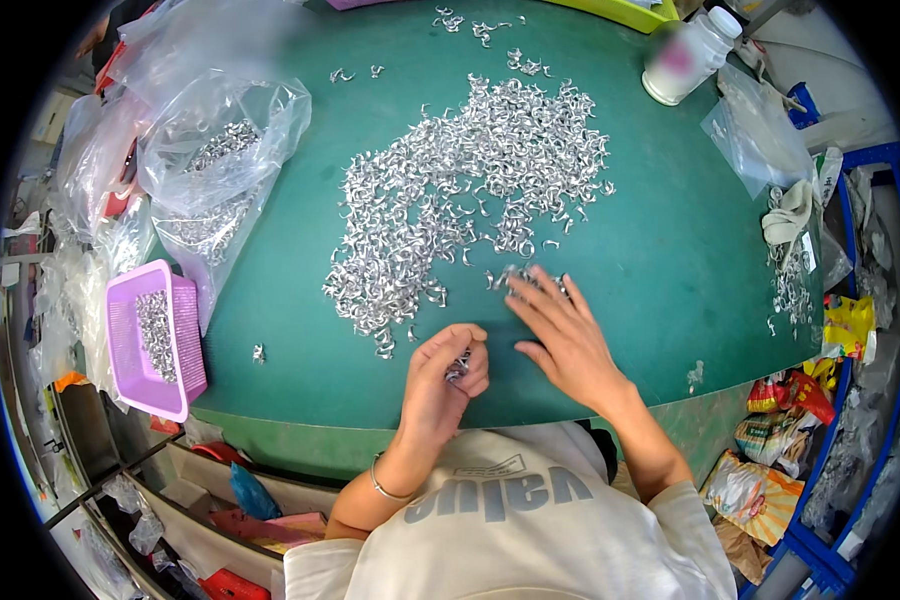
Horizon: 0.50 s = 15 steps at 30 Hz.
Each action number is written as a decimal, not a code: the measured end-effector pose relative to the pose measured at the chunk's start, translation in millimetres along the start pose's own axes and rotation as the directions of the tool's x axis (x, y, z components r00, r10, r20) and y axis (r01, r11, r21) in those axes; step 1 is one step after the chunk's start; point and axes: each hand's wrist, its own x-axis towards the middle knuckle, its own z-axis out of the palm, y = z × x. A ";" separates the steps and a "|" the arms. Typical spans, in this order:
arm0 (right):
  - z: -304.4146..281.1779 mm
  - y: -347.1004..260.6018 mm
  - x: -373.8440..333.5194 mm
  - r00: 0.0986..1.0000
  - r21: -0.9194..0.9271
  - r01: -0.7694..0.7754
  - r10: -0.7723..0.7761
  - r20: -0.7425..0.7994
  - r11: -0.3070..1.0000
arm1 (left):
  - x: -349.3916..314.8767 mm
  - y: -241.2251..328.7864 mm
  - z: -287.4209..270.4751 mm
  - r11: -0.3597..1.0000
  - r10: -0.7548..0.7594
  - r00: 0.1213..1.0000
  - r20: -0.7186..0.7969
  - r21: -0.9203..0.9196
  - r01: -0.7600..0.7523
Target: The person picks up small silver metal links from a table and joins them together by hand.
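My left hand point(442, 375) is curled closed near the table's front edge, with several small curved silver metal pieces point(458, 366) showing between its fingers. Fingers stretched and apart, my right hand point(570, 348) reaches over a small cluster of the same metal pieces point(515, 274); the fingers partly hide it, and whether they touch it I cannot tell. Just beyond both hands spreads a large loose heap of these shiny hook-like pieces point(540, 140) on the green table point(660, 240).
At the left stand a purple basket point(198, 350) holding metal pieces and a clear plastic bag point(280, 110) with more. A white bottle point(688, 60) is at the far right. Stray pieces point(258, 353) lie front left. A blue shelf frame point(820, 548) stands right.
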 end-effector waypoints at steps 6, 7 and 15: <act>-4.0 20.4 -16.9 0.934 0.379 -0.025 0.157 -0.321 0.925 | 0.7 -2.5 -6.4 0.999 0.017 1.000 0.009 0.027 -0.017; -4.8 23.1 -16.5 0.881 0.482 -0.084 0.291 -0.373 0.872 | 0.1 -2.8 -6.9 0.999 0.020 1.000 0.010 0.030 -0.020; -13.8 42.5 32.7 0.866 0.013 -0.157 0.145 -0.479 0.987 | -2.2 -4.0 -3.0 0.992 -0.041 0.999 0.009 0.117 0.040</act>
